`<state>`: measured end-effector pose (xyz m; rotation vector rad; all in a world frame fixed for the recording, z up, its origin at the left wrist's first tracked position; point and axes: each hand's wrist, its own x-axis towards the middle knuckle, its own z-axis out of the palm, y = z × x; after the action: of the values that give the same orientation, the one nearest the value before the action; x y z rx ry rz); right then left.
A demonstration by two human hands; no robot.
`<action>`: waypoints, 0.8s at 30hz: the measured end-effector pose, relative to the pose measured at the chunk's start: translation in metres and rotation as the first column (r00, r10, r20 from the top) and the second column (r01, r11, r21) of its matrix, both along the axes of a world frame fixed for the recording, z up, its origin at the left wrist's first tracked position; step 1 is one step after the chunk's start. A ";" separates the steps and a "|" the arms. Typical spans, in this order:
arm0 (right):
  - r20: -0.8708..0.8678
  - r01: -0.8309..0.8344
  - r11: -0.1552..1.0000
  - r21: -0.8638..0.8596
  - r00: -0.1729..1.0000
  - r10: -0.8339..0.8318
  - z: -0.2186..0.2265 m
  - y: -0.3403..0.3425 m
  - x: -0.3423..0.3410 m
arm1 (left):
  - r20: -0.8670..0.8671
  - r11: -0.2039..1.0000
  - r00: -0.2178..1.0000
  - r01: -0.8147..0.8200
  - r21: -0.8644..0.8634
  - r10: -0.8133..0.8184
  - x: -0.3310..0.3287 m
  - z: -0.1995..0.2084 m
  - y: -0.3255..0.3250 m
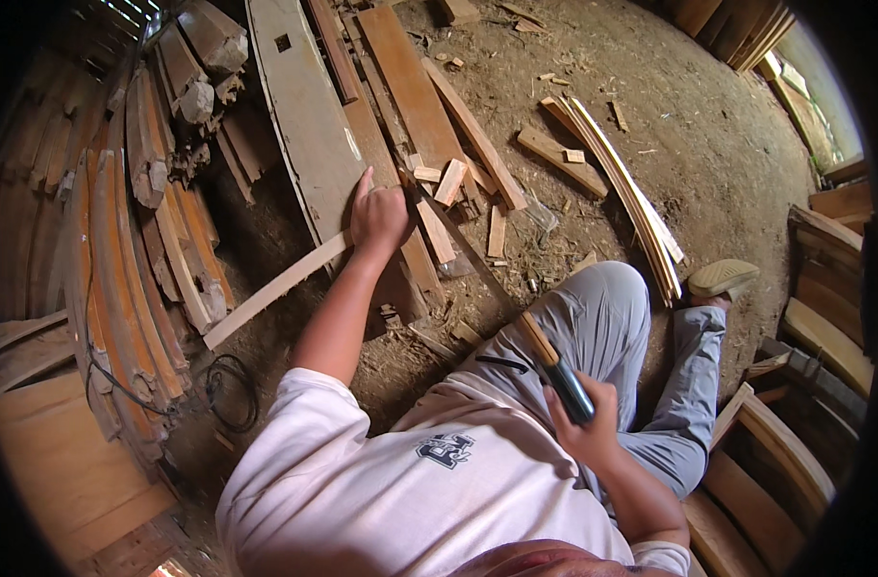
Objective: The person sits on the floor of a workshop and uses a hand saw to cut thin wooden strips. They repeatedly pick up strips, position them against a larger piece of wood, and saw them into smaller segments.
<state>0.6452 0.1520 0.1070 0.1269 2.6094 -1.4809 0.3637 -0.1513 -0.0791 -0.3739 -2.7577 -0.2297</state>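
My left hand (379, 219) is closed over a narrow wooden strip (280, 291), pressing it on the long grey-brown board (309, 125); its index finger points forward along the board. From under that hand the strip runs out toward the lower left. In my right hand (590, 423), beside my thigh, is the dark-and-wood handle of a handsaw (479, 272). Its thin dark blade slants up and leftward, the far end close beside my left hand. Whether the teeth touch the strip is hidden.
Several small wood offcuts (448, 181) lie right of the board. Long thin strips (631, 207) rest on the dirt floor (708, 163). Stacked timber (121, 288) fills the left side, with a coiled black cable (231, 389) near it. Wooden frames (785, 447) stand at the right.
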 end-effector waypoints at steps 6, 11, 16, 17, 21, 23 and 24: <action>-0.086 -0.035 0.999 -0.020 0.996 0.034 -0.011 -0.035 -0.048 | 0.018 0.990 1.000 -0.018 -0.139 0.020 -0.008 -0.020 -0.021; -0.175 0.047 0.987 -0.156 0.982 -0.075 -0.081 -0.079 -0.109 | 0.050 0.991 0.998 0.041 0.127 -0.047 0.006 0.033 0.007; -0.094 0.047 0.993 -0.105 0.994 -0.057 -0.054 -0.054 -0.071 | -0.046 0.999 0.999 -0.005 0.048 0.008 0.001 -0.001 -0.012; -0.052 0.012 0.997 -0.072 0.999 -0.016 -0.045 -0.040 -0.056 | -0.063 1.000 0.998 -0.006 0.024 0.008 -0.001 -0.010 -0.015; -0.041 -0.007 1.000 0.021 0.999 0.008 -0.002 -0.003 -0.008 | 0.028 1.000 0.999 0.019 -0.006 -0.019 -0.001 -0.001 -0.004; -0.022 -0.001 1.000 -0.024 1.000 0.001 -0.002 -0.008 -0.016 | 0.063 1.000 0.998 0.013 -0.026 -0.011 0.002 0.007 -0.001; -0.018 0.001 0.999 -0.046 1.000 -0.002 -0.002 -0.014 -0.024 | 0.094 0.999 0.996 0.007 -0.052 -0.002 0.000 0.007 -0.003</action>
<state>0.6214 0.1378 0.1047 0.1108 2.5877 -1.5487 0.3642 -0.1540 -0.0716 -0.3917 -2.8600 -0.1813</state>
